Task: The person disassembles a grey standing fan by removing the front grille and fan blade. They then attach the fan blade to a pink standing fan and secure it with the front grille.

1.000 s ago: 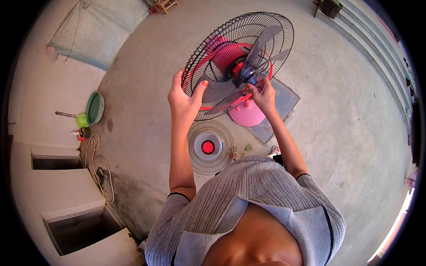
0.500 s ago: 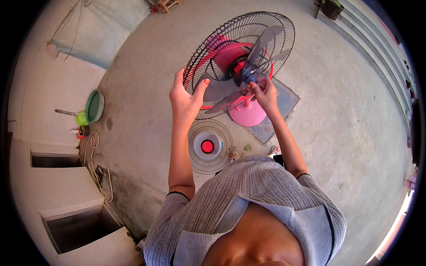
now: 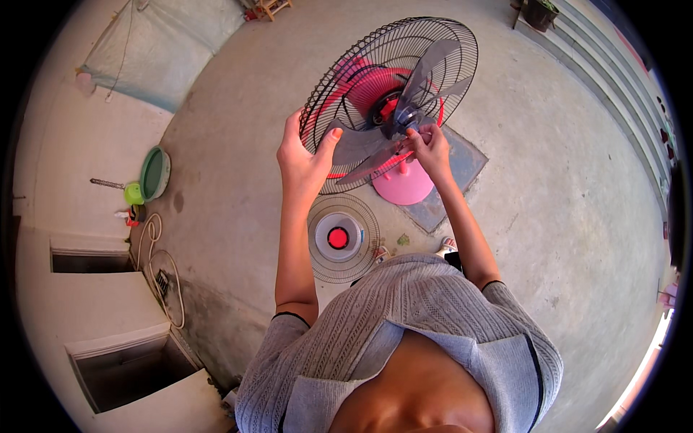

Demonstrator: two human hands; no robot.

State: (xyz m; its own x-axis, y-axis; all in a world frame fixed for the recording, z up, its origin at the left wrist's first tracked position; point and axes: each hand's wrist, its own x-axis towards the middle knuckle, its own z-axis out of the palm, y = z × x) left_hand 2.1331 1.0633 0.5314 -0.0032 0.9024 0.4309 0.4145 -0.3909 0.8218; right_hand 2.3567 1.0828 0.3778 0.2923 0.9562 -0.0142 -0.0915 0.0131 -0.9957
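A pink electric fan stands tilted before me, with its pink base below and a black wire rear guard behind grey blades. My left hand is closed on the guard's left rim, thumb on the near side and fingers behind. My right hand pinches at the hub in the middle of the blades; the fingers hide what exactly lies between them. Lower left of the base, a round wire front guard lies around a white round container with a red centre.
The fan's base rests by a grey slab in the concrete floor. Along the left wall are a green basin, a small lime-green bowl and a coiled hose. Steps with a potted plant run along the right.
My right hand has turned slightly at the hub, its fingers curled a little differently. My left hand and the guard have shifted only a touch.
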